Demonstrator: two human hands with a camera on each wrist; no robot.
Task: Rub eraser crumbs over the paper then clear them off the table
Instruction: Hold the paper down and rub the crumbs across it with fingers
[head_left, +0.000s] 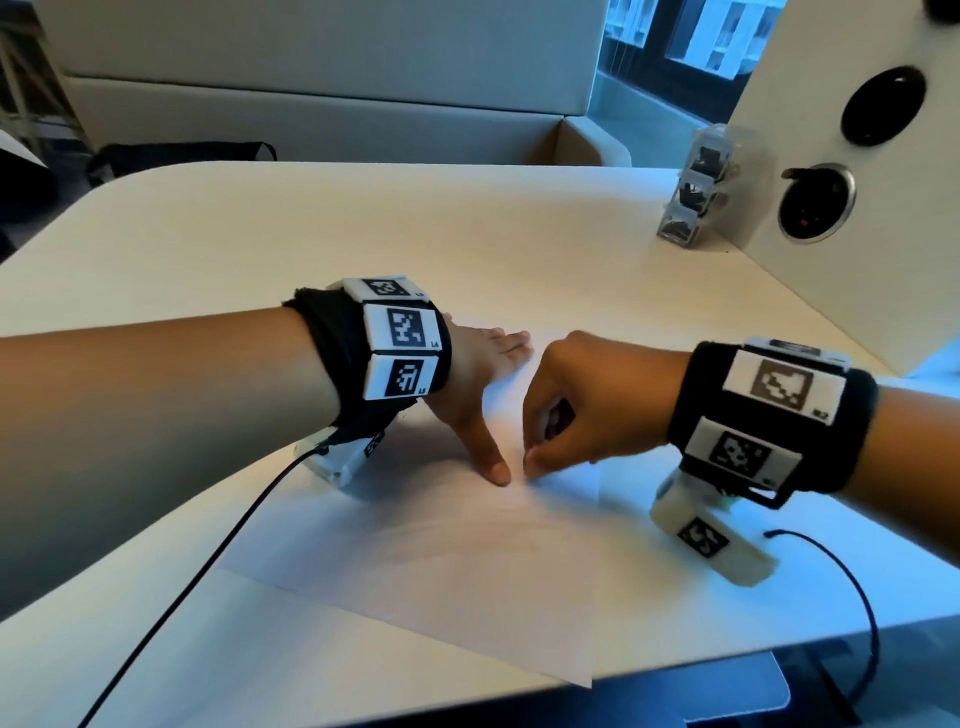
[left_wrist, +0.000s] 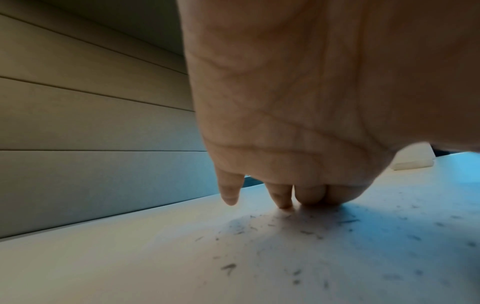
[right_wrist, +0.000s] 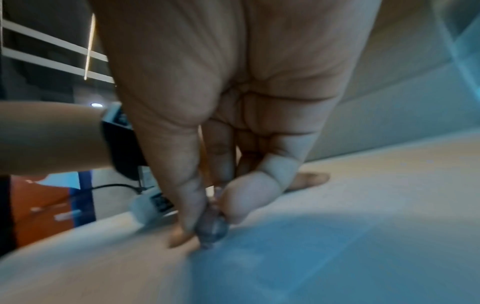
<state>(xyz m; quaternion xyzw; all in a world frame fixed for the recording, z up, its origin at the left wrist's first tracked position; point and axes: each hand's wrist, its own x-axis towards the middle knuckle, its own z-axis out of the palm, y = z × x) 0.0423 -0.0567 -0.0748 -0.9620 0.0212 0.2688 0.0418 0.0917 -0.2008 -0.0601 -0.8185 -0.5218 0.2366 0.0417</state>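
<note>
White paper (head_left: 441, 545) lies flat on the cream table (head_left: 363, 234), one near corner poking past the table's front edge. Left hand (head_left: 475, 374) is spread flat on the sheet, fingers straight, thumb pointing toward the right hand, pinning it down. Right hand (head_left: 582, 400) is curled, thumb and fingers pinched around a small eraser (right_wrist: 211, 230); in the right wrist view it reads as a greyish lump pressed tip-down on the paper, too blurred to give its shape. Grip is narrow and tight on it.

Dark crumbs (left_wrist: 306, 232) are scattered over the sheet around and below the left fingertips (left_wrist: 284, 202), thin slivers and specks.

Handling guess: the paper is thin, light and floppy, so it would likely slide or wrinkle under rubbing unless the flat hand holds it. The eraser looks small and rubbery, best held low near the working tip. Crumbs weigh almost nothing, cling and roll; pinching them is hopeless, sweeping with the side of a flat hand toward an edge suits better. Risk: they smear grey or scatter.

Clear plastic box stack (head_left: 698, 192) stands at the far right, well apart.
</note>
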